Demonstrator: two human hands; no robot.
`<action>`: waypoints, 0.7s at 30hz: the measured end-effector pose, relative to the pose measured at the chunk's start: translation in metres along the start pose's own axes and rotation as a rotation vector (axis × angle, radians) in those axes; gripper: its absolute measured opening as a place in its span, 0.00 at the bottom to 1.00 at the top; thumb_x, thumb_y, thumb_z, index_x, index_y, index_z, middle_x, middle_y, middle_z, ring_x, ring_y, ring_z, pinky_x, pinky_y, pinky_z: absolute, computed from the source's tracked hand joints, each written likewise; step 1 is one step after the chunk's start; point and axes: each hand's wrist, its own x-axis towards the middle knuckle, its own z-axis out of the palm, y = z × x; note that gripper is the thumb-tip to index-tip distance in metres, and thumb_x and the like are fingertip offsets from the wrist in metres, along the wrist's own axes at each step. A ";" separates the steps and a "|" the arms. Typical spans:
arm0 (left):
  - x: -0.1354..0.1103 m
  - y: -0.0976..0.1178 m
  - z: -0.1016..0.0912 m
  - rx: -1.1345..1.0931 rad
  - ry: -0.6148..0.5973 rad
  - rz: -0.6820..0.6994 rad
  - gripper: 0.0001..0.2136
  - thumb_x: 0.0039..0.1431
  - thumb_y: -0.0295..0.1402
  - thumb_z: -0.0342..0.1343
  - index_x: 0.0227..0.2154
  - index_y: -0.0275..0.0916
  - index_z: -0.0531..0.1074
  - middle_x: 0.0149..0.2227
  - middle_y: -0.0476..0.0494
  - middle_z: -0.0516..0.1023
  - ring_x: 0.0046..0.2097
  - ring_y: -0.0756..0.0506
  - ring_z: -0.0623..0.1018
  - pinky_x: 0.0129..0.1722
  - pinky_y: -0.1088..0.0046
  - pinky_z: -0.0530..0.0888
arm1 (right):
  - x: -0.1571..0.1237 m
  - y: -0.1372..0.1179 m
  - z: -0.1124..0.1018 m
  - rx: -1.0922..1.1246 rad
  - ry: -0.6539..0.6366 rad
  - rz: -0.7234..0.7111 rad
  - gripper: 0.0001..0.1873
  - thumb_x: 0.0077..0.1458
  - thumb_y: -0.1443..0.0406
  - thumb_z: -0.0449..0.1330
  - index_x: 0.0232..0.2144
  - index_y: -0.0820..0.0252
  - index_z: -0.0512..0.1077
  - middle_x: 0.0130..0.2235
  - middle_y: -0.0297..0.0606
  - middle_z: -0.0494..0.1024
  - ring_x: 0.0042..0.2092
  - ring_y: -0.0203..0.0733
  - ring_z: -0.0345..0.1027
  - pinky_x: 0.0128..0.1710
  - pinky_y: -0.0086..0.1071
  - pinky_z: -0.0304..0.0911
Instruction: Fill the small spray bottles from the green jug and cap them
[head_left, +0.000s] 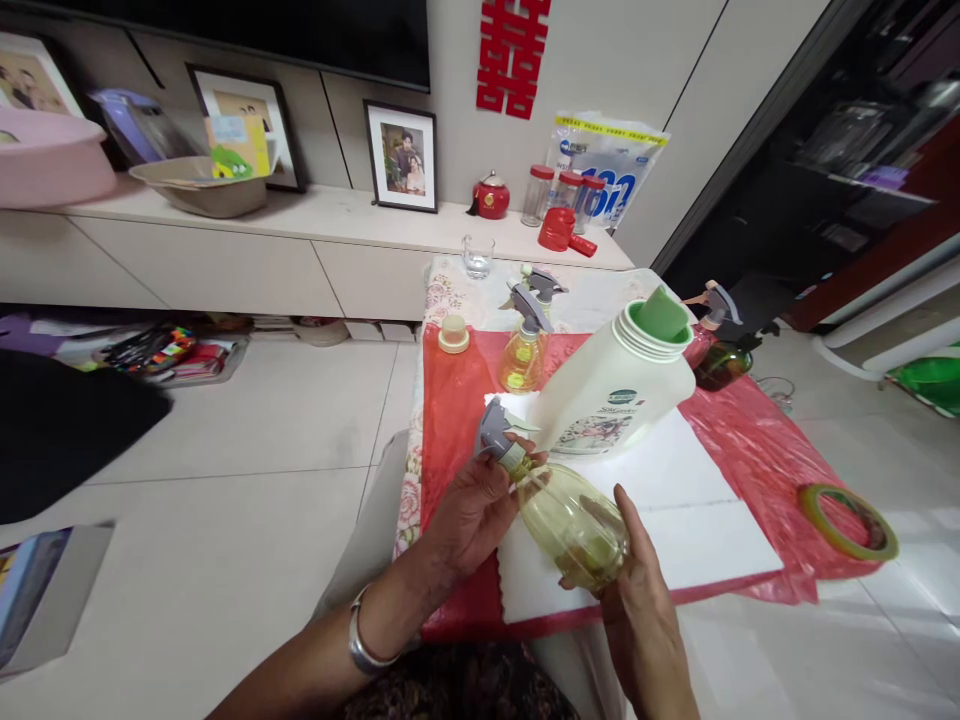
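Note:
A clear yellowish spray bottle [566,510] is tilted in front of me, its grey trigger head [495,430] pointing up and left. My left hand [472,510] pinches the bottle at its neck, just under the head. Around the rounded base my right hand [641,590] is curled, thumb along the near side and fingers partly hidden beneath. Just behind it stands a large cream jug [615,385] with a printed label and no cap, a green piece [664,315] sticking up from its mouth. A white sheet [690,500] lies under both.
An amber-filled spray bottle [523,360], a cream cap [454,333] and a glass cup [478,262] are on the table's red plastic [461,390]. Right of the jug are a dark bottle [724,365] and a tape roll [847,520]. A cabinet [262,265] runs behind.

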 end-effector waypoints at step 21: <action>0.001 0.001 0.001 0.011 0.040 0.038 0.19 0.43 0.33 0.76 0.39 0.38 0.80 0.43 0.49 0.82 0.48 0.46 0.80 0.55 0.65 0.74 | -0.008 0.007 0.003 -0.281 -0.055 -0.227 0.44 0.62 0.53 0.65 0.72 0.47 0.49 0.69 0.40 0.49 0.67 0.48 0.54 0.61 0.33 0.66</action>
